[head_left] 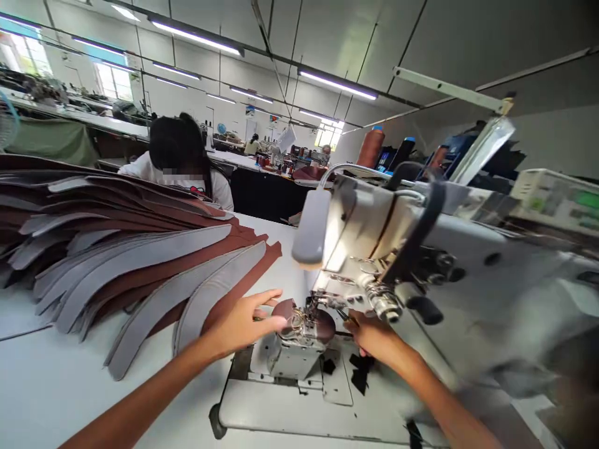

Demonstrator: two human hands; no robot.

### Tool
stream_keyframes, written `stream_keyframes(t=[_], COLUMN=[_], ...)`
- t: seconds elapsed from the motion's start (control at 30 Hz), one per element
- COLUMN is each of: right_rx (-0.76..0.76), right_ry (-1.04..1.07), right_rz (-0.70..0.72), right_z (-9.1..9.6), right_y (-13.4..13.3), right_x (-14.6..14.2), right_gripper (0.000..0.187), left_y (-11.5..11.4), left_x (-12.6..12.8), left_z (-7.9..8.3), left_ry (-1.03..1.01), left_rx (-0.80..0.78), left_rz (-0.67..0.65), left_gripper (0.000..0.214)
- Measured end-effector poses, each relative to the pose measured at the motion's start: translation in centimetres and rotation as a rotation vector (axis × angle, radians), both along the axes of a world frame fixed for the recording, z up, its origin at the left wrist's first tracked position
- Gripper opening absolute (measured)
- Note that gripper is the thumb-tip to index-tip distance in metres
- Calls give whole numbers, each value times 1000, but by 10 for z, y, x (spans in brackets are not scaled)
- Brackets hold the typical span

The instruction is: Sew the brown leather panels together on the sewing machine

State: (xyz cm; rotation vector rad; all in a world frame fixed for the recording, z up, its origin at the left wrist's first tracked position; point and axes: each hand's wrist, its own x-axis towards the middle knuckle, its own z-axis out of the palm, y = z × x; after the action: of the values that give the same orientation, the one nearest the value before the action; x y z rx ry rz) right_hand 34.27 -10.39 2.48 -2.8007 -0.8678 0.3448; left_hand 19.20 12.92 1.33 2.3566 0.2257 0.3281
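Under the needle area of a white sewing machine [369,218], a brown rounded piece [326,327] lies on the raised machine bed [294,362]. My left hand [243,321] is just left of the needle, its thumb and fingers spread beside the piece's left edge; whether they touch it I cannot tell. On the other side of the needle, my right hand [379,338] is closed around a slim dark metal tool [344,315] whose tip points toward the needle. Its exact kind is too small to make out.
Stacked curved brown and grey panels [206,293] fan out at left. Black scraps [360,374] lie on the machine's base plate. Thread cones [372,148] stand behind the machine. A person in a white top [222,187] sits across the table.
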Motion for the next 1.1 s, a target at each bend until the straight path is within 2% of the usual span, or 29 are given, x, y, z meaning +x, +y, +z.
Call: stream_keyframes(t=[0.07, 0.1, 0.17, 0.23, 0.3, 0.37, 0.43, 0.5, 0.6, 0.67, 0.77, 0.83, 0.9, 1.0, 1.1], right_rx=[7, 19, 45, 56, 40, -12, -67, -78, -74, -94, -80, 39, 254, 571, 711], right_ry=[39, 45, 43, 49, 89, 165, 225, 221, 181, 160, 99, 39, -44, -202, -329], right_rz=[25, 39, 71, 119, 163, 193, 218, 257, 311, 320, 292, 254, 248, 322, 401], right_z=[9, 13, 18, 15, 2, -20, -45, -68, -90, -96, -93, -85, -75, -58, -46], right_y=[-21, -30, -47, -60, -66, -66, -62, -55, -44, -39, -36, -35, -34, -30, -26], right_x=[-13, -20, -34, -47, -60, -72, -82, -90, -95, -95, -91, -85, -79, -72, -72], right_gripper=[15, 13, 11, 10, 7, 3, 13, 19, 17, 13, 13, 12, 9, 16, 17], left_y=[-24, -30, -30, -17, 1, 14, 15, 5, -21, -36, -48, -52, -54, -57, -61], left_x=[3, 4, 4, -2, -12, -25, -34, -37, -26, -13, 6, 13, 14, 4, -10], left_z=[12, 16, 16, 10, 1, -7, -10, -8, 2, 6, 9, 11, 13, 21, 29], left_ry=[-40, -66, -103, -113, -105, -110, -146, -212, -303, -334, -338, -327, -316, -290, -230], left_rx=[-58, -75, -106, -149, -197, -219, -198, -142, -51, -11, 24, 50, 84, 156, 259], left_rz=[-38, -38, -7, 30, 39, 43, 86, 147, 178, 160, 132, 121, 110, 86, 73], left_gripper=[77, 81, 68, 49, 40, 42, 47, 45, 25, 13, 5, 2, 8, 12, 17])
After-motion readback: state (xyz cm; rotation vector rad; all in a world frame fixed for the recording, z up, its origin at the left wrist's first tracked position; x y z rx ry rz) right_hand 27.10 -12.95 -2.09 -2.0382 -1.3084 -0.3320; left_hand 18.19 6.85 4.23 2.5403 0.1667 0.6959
